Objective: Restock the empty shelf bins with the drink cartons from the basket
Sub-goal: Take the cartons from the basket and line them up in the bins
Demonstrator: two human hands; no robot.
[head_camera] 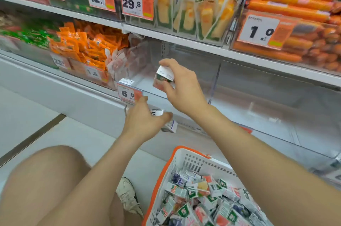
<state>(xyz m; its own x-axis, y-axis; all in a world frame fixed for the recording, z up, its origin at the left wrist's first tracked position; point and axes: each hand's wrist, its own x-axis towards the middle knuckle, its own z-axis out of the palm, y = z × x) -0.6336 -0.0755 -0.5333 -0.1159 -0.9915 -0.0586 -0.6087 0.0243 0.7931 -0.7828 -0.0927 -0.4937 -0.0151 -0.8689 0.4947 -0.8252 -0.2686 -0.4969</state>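
Placement of a drink carton (163, 78) into the empty clear bin (215, 80) is judged to be the step in hand. The carton is pinched by the right hand (181, 85) from above, with the thumb low on its near side and the other fingers curled over its white top, and it is held over the left part of the bin, just behind the price tag (129, 94) marked 6.5. No contact with the bin floor can be made out.

A second carton (170, 126) is gripped in the curled fingers of the left hand (144, 120), lower down in front of the shelf edge. It is largely hidden, so its direction cannot be told.

The first carton's long axis is close to upright and slightly tilted. Its white top face is turned up towards the camera, and its reddish printed body points down into the bin.

To do the step well, the carton should be levelled before it is lowered, set flat on its base against a back corner, and released only once it is seated, so that rows can be built forward. The printed face is best turned to the aisle. The remaining cartons lie jumbled in the basket (167, 166) at lower right.
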